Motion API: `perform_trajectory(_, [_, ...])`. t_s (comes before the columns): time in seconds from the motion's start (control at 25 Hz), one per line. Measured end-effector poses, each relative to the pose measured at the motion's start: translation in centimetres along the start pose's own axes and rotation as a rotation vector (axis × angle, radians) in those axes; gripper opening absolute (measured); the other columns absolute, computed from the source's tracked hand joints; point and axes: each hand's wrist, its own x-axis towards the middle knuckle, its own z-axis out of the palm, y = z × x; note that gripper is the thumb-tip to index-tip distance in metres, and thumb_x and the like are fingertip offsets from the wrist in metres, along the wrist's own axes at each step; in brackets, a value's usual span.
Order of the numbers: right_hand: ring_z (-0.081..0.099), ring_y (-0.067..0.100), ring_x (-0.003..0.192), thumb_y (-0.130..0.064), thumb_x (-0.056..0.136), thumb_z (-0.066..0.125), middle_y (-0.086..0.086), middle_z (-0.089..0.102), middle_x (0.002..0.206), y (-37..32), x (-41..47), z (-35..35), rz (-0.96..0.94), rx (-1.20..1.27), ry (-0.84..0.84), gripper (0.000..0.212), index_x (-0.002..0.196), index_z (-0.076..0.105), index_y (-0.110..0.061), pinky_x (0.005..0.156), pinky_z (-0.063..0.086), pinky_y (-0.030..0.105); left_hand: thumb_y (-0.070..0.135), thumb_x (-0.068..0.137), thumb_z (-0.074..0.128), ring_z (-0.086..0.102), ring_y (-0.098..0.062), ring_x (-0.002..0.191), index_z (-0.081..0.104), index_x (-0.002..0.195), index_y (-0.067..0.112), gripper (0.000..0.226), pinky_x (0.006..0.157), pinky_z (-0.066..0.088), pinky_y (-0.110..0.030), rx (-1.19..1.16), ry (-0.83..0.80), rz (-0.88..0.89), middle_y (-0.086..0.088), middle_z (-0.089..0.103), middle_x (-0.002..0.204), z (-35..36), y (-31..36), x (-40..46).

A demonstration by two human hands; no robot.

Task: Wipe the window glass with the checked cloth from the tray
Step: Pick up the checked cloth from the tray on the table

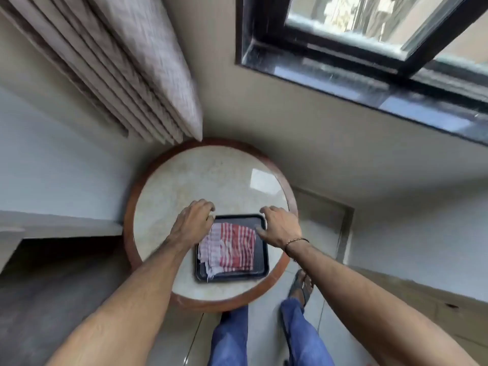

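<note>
Hands (pixel 195 220) (pixel 280 228) flank flat cloth (pixel 229 249), lengthwise across tray (pixel 261 270).

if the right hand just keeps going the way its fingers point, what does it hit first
Probably the far rim of the black tray, then the checked cloth lying in it. The right hand hovers at the tray's far right corner with fingers curled down and leftward; its height above the rim is unclear.

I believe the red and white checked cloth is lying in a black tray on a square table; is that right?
Not quite: the table is round, not square, as the head view shows. The red and white checked cloth does lie in the black tray on it.
</note>
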Motion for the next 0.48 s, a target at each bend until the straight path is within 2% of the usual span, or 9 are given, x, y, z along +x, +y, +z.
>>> perform_trajectory(0.04, [0.067, 0.034, 0.118, -0.047, 0.097, 0.056, 0.01, 0.072, 0.131, -0.2, 0.8, 2.4, 0.006, -0.027, -0.058, 0.051, 0.137, 0.061, -0.016, 0.095, 0.054, 0.044, 0.014, 0.103, 0.047, 0.057, -0.03, 0.132, 0.062, 0.14, 0.007, 0.04, 0.11, 0.048, -0.043, 0.063, -0.083, -0.019, -0.011, 0.064, 0.142, 2.5, -1.1, 0.4])
perform_trajectory(0.12, [0.065, 0.035, 0.12, -0.045, 0.096, 0.056, 0.012, 0.069, 0.133, -0.4, 2.3, 6.1, 0.003, -0.052, -0.117, 0.05, 0.135, 0.062, -0.014, 0.1, 0.051, 0.047, 0.009, 0.103, 0.045, 0.056, -0.031, 0.133, 0.06, 0.143, 0.006, 0.044, 0.11, 0.048, -0.044, 0.105, -0.128, -0.019, -0.011, 0.062, 0.146, 6.8, -2.3, 0.7])
perform_trajectory(0.2, [0.061, 0.034, 0.124, -0.046, 0.097, 0.056, 0.012, 0.067, 0.135, -1.1, 3.2, 8.9, 0.024, -0.065, -0.131, 0.048, 0.132, 0.064, -0.013, 0.104, 0.047, 0.049, 0.007, 0.101, 0.046, 0.054, -0.032, 0.134, 0.055, 0.148, 0.007, 0.048, 0.11, 0.047, -0.044, 0.226, -0.112, 0.072, -0.011, 0.058, 0.15, 10.1, -3.2, 0.4])
perform_trajectory(0.28, [0.059, 0.033, 0.127, -0.045, 0.099, 0.057, 0.012, 0.067, 0.133, -1.5, 4.5, 10.6, 0.037, -0.103, -0.1, 0.044, 0.128, 0.066, -0.013, 0.104, 0.045, 0.05, 0.004, 0.099, 0.049, 0.056, -0.032, 0.13, 0.053, 0.149, 0.009, 0.05, 0.107, 0.048, -0.044, 0.328, -0.048, 0.074, -0.011, 0.059, 0.145, 11.8, -3.9, 1.2])
perform_trajectory(0.36, [0.059, 0.034, 0.124, -0.038, 0.101, 0.057, 0.012, 0.069, 0.125, -3.3, 4.9, 8.7, -0.01, -0.075, -0.066, 0.032, 0.117, 0.071, -0.013, 0.101, 0.045, 0.049, 0.0, 0.096, 0.052, 0.058, -0.032, 0.124, 0.057, 0.142, 0.008, 0.047, 0.102, 0.046, -0.043, 0.329, -0.001, 0.04, -0.012, 0.063, 0.135, 9.1, -3.1, 1.7])
perform_trajectory(0.44, [0.065, 0.037, 0.115, -0.026, 0.098, 0.06, 0.013, 0.073, 0.113, -4.0, 3.4, 2.6, 0.028, 0.034, -0.038, 0.018, 0.105, 0.071, -0.013, 0.094, 0.049, 0.046, -0.003, 0.093, 0.052, 0.058, -0.031, 0.118, 0.066, 0.123, 0.006, 0.034, 0.098, 0.043, -0.041, 0.336, 0.089, 0.044, -0.012, 0.065, 0.124, 4.1, -0.5, 1.0])
perform_trajectory(0.48, [0.068, 0.038, 0.107, -0.02, 0.095, 0.063, 0.012, 0.073, 0.105, -3.9, 3.5, 2.7, 0.056, 0.13, -0.092, 0.01, 0.098, 0.068, -0.013, 0.087, 0.051, 0.044, -0.001, 0.093, 0.052, 0.057, -0.031, 0.117, 0.068, 0.116, 0.006, 0.029, 0.098, 0.042, -0.041, 0.333, 0.056, 0.012, -0.012, 0.065, 0.122, 3.9, -0.3, 0.8])
